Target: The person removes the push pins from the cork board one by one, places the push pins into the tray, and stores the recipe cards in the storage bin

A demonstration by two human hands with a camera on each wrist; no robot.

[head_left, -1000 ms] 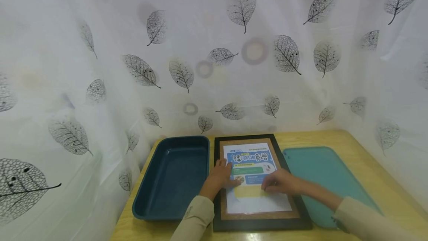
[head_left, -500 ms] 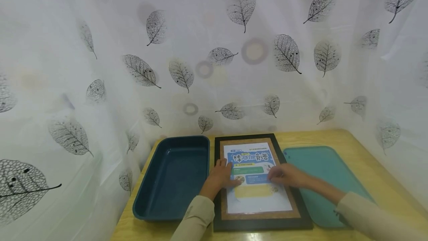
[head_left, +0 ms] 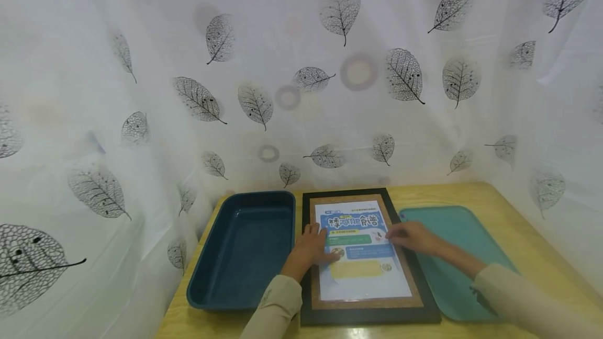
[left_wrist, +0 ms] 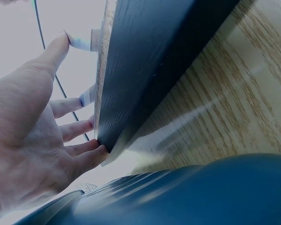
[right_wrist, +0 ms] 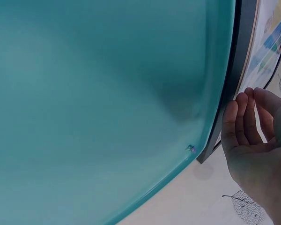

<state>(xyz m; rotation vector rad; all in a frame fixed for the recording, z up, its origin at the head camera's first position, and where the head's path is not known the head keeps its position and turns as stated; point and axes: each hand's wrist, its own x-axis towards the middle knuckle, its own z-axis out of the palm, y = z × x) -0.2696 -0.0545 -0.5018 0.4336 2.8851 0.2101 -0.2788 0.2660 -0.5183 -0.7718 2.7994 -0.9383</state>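
A printed sheet (head_left: 365, 285) with blue, green and yellow blocks lies on a corkboard (head_left: 341, 305) in a black frame (head_left: 369, 316). My left hand (head_left: 307, 249) rests on the sheet's left side, fingers spread and thumb stretched inward. The left wrist view shows the fingertips of this left hand (left_wrist: 33, 122) along the board's edge. My right hand (head_left: 416, 238) is at the sheet's right edge, over the frame. In the right wrist view, thumb and fingertips of the right hand (right_wrist: 260, 136) come together; I cannot tell whether they pinch something small.
A deep dark-blue basin (head_left: 245, 255) stands left of the board. To the right lies a teal tray (head_left: 452, 224), with a tiny purple object (right_wrist: 191, 148) near its corner. All rest on a wooden table (head_left: 480, 195), before a leaf-patterned curtain (head_left: 292, 119).
My right hand has moved up and right, from the sheet's yellow block to its right edge, uncovering the lower part. The left hand has stayed in place.
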